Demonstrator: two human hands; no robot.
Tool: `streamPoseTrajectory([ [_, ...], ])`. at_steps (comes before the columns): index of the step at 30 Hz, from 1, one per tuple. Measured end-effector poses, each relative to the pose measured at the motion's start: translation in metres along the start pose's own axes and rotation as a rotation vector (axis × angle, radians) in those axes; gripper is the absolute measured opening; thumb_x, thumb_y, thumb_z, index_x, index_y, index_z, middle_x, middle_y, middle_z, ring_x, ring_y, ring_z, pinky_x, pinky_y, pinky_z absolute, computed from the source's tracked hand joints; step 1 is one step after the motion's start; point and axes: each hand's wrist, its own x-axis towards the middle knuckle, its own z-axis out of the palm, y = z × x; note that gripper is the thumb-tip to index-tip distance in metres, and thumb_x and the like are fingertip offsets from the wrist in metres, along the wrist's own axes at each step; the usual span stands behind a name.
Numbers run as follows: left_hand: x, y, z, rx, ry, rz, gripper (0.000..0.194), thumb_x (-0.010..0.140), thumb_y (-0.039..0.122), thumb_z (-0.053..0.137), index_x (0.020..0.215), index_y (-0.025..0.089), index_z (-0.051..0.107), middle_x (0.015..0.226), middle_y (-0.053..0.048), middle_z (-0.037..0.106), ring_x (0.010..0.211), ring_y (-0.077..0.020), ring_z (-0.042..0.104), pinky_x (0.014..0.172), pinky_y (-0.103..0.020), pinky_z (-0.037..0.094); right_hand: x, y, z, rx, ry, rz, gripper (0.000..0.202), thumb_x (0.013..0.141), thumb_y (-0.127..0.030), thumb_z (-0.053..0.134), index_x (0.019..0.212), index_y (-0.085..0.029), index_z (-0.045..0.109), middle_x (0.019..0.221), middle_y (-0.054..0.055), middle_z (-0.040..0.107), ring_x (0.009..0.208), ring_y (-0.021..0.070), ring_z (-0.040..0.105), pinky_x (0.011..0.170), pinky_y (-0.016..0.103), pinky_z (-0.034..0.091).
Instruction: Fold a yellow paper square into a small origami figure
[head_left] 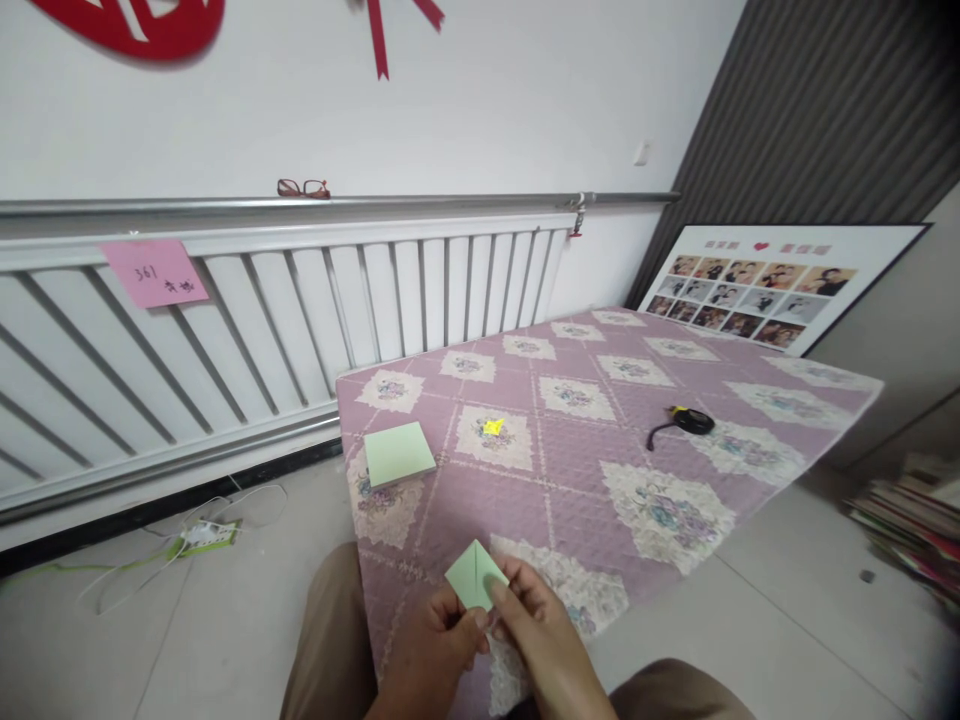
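A small folded sheet of light green paper [472, 574], diamond-shaped with a crease or slit down its middle, is held above the near edge of the table. My left hand [439, 640] pinches its lower left side between thumb and fingers. On its right side, my right hand [534, 622] grips it with the thumb on top. A stack of pale green square paper [400, 453] lies beyond, at the table's left edge. Farther up, a small yellow folded paper piece [493, 427] rests on the cloth.
A purple patterned tablecloth [570, 490] covers the table. On its right side lies a black corded object [691, 420] with a yellow part. A white radiator [300, 330] runs behind, bearing a pink note [155, 272]; glasses [303, 188] sit on the pipe. A photo board [780, 285] leans at back right.
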Motion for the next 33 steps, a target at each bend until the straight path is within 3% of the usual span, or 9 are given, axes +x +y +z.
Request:
streamPoseTrajectory([
  [3, 0.0, 0.002, -0.001, -0.037, 0.0, 0.021, 0.045, 0.066, 0.059, 0.067, 0.065, 0.014, 0.058, 0.054, 0.002, 0.053, 0.046, -0.0073, 0.036, 0.047, -0.023, 0.025, -0.004, 0.012, 0.0, 0.014, -0.081, 0.012, 0.035, 0.068, -0.049, 0.073, 0.067, -0.018, 0.059, 0.053, -0.005, 0.054, 0.049, 0.0093, 0.047, 0.051, 0.021, 0.035],
  [9, -0.005, 0.004, 0.001, -0.051, 0.011, 0.048, 0.048, 0.064, 0.061, 0.068, 0.062, 0.014, 0.058, 0.053, 0.002, 0.051, 0.047, -0.0074, 0.035, 0.048, -0.023, 0.025, -0.008, 0.012, 0.006, 0.067, -0.02, 0.002, 0.04, 0.065, -0.052, 0.074, 0.057, -0.018, 0.054, 0.051, -0.005, 0.053, 0.049, 0.01, 0.048, 0.051, 0.022, 0.036],
  [17, -0.006, 0.004, 0.001, -0.021, 0.026, 0.028, 0.041, 0.066, 0.054, 0.067, 0.065, 0.014, 0.059, 0.054, 0.002, 0.051, 0.048, -0.0081, 0.035, 0.049, -0.023, 0.026, -0.011, 0.008, 0.011, 0.086, 0.087, 0.011, 0.041, 0.062, -0.054, 0.075, 0.061, -0.018, 0.055, 0.05, -0.006, 0.052, 0.047, 0.0085, 0.043, 0.049, 0.02, 0.033],
  [24, -0.007, 0.005, -0.002, 0.016, -0.049, 0.042, 0.037, 0.068, 0.051, 0.064, 0.065, 0.015, 0.058, 0.055, 0.002, 0.051, 0.049, -0.0089, 0.038, 0.05, -0.023, 0.027, -0.01, 0.017, 0.006, 0.137, 0.086, 0.031, 0.043, 0.065, -0.057, 0.072, 0.059, -0.018, 0.052, 0.047, -0.005, 0.051, 0.045, 0.0086, 0.042, 0.048, 0.021, 0.03],
  [29, -0.006, 0.004, -0.005, 0.071, 0.016, 0.006, 0.033, 0.066, 0.048, 0.063, 0.064, 0.016, 0.058, 0.054, 0.002, 0.051, 0.05, -0.0099, 0.039, 0.051, -0.024, 0.028, -0.005, 0.026, 0.0, 0.122, 0.157, 0.026, 0.043, 0.063, -0.058, 0.072, 0.06, -0.019, 0.052, 0.049, -0.006, 0.049, 0.044, 0.0088, 0.041, 0.047, 0.022, 0.03],
  [33, -0.008, 0.007, -0.006, 0.085, -0.02, -0.014, 0.03, 0.066, 0.046, 0.061, 0.063, 0.016, 0.057, 0.054, 0.002, 0.05, 0.05, -0.0102, 0.038, 0.052, -0.025, 0.027, -0.005, 0.029, -0.002, 0.104, 0.171, 0.01, 0.045, 0.067, -0.059, 0.068, 0.058, -0.02, 0.049, 0.048, -0.006, 0.045, 0.045, 0.0095, 0.041, 0.047, 0.022, 0.031],
])
